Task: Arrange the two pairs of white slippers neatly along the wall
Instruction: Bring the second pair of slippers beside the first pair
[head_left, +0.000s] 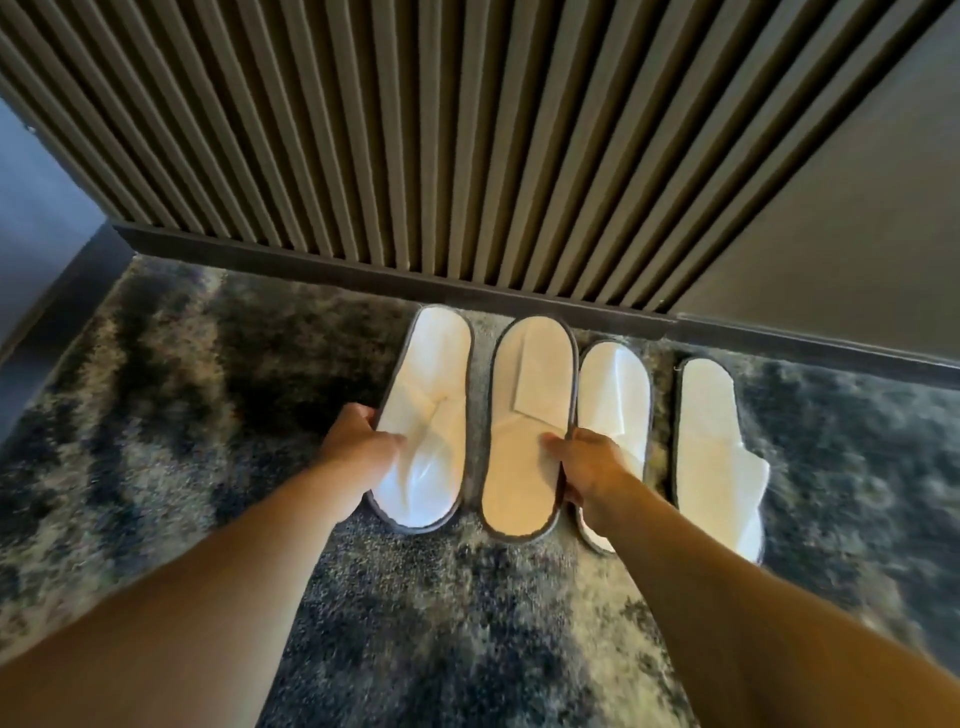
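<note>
Four white slippers (524, 431) lined along the wall (467, 130), nearly done: our left hand (363, 447) and right hand (587, 462) clasp the left pair, final straightening left.

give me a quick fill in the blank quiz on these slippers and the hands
1. ____ white slippers lie in a row on the carpet.
2. The left hand grips the ____ slipper in the row.
3. The right hand rests on the second slipper from the ____.
4. The slippers' far ends point toward the ____.

Missing words: four; leftmost; left; wall
</note>
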